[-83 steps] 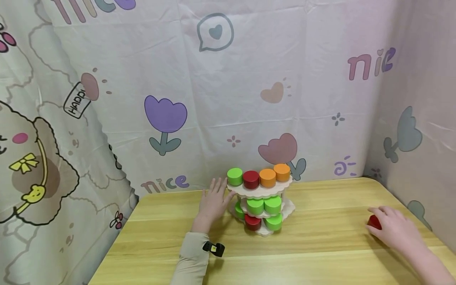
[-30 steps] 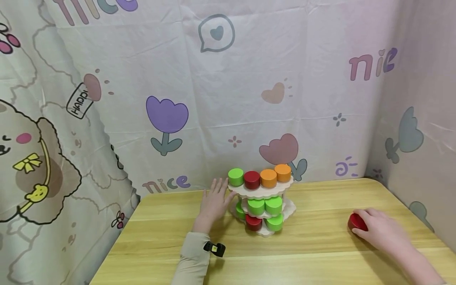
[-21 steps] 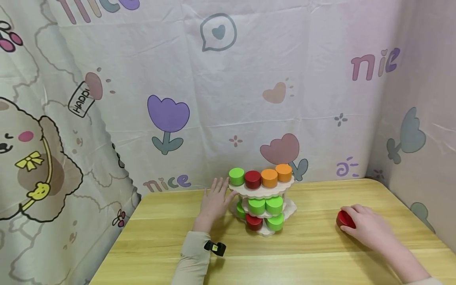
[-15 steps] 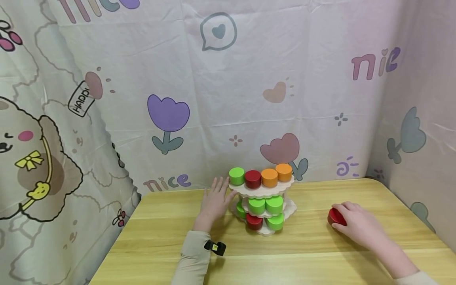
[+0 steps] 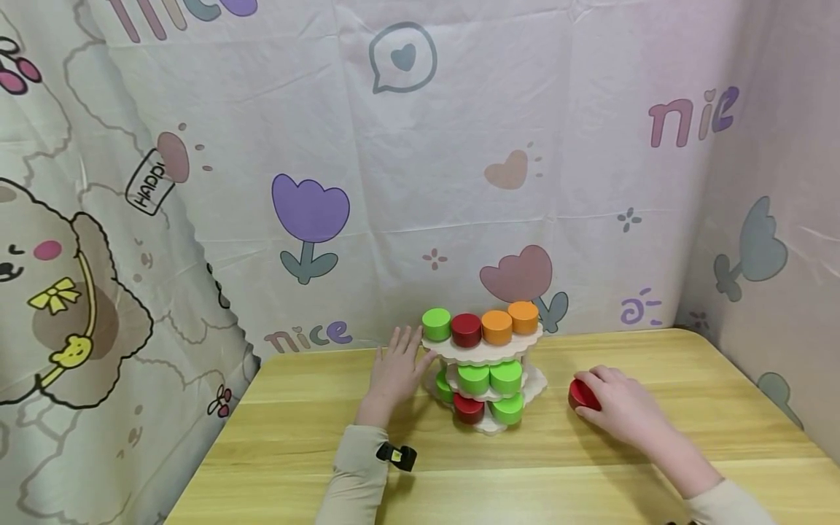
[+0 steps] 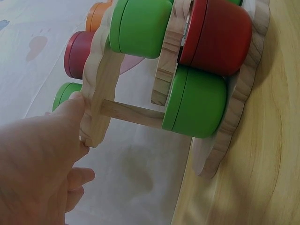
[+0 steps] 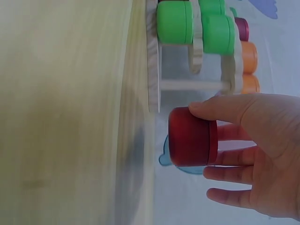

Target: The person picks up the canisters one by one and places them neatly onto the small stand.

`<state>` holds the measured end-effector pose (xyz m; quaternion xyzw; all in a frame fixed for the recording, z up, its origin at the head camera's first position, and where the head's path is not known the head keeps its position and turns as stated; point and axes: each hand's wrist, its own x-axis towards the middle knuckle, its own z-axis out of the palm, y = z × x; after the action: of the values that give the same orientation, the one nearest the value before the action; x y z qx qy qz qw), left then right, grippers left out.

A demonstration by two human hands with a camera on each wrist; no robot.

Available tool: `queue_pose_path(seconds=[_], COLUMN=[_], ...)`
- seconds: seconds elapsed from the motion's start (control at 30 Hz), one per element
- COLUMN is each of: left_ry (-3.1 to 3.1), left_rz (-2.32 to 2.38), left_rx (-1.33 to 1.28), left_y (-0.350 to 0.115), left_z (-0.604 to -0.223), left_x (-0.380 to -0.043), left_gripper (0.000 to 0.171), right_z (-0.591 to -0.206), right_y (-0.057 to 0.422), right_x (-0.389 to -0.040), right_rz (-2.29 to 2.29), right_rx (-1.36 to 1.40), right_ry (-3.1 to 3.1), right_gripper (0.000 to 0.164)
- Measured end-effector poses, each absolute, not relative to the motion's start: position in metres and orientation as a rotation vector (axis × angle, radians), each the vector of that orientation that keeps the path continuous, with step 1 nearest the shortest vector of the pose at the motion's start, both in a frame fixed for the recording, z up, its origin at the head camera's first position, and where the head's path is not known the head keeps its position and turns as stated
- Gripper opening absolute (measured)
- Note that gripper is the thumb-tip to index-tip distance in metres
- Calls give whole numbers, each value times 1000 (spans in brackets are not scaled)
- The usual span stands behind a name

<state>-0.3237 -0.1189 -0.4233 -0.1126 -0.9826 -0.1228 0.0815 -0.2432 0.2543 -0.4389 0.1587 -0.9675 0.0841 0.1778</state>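
A three-tier wooden stand (image 5: pixel 485 354) with scalloped edges holds round green, red and orange toy blocks. On its top tier sit a green block (image 5: pixel 436 324), a dark red block (image 5: pixel 467 330) and two orange blocks (image 5: pixel 496 327). My left hand (image 5: pixel 394 375) rests against the left end of the top tier, fingers straight and spread; the left wrist view shows the thumb (image 6: pixel 70 108) on the tier's rim. To the right of the stand, my right hand (image 5: pixel 623 408) pinches a red round block (image 7: pixel 191 137), close over the table, between thumb and fingers.
The stand rests on a pale wood-grain table (image 5: pixel 315 467). Patterned cloth (image 5: pixel 446 146) hangs behind the table and along both sides. Lower tiers carry green blocks (image 5: pixel 505 377) and a red block (image 5: pixel 469 409). A black strap device (image 5: pixel 397 456) is on the left sleeve.
My right hand has moved left across the table with the red block, from the far right toward the stand. The left hand keeps its place at the stand.
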Motion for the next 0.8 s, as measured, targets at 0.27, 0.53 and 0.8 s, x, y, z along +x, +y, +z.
queue_pose_path(seconds=[0.27, 0.53, 0.8], left_ry=[-2933, -2925, -2937], left_rz=[-384, -368, -366], left_rx=[-340, -334, -327], left_y=[-118, -119, -118], left_z=[-423, -424, -423], left_x=[-324, -324, -323], left_gripper=[75, 74, 74], right_z=[-442, -445, -449], right_y=[236, 220, 207], right_x=[-252, -262, -269], right_rz=[263, 321, 358], right_rx=[500, 554, 600], right_ry=[-2702, -2668, -2660], right_gripper=[52, 51, 52])
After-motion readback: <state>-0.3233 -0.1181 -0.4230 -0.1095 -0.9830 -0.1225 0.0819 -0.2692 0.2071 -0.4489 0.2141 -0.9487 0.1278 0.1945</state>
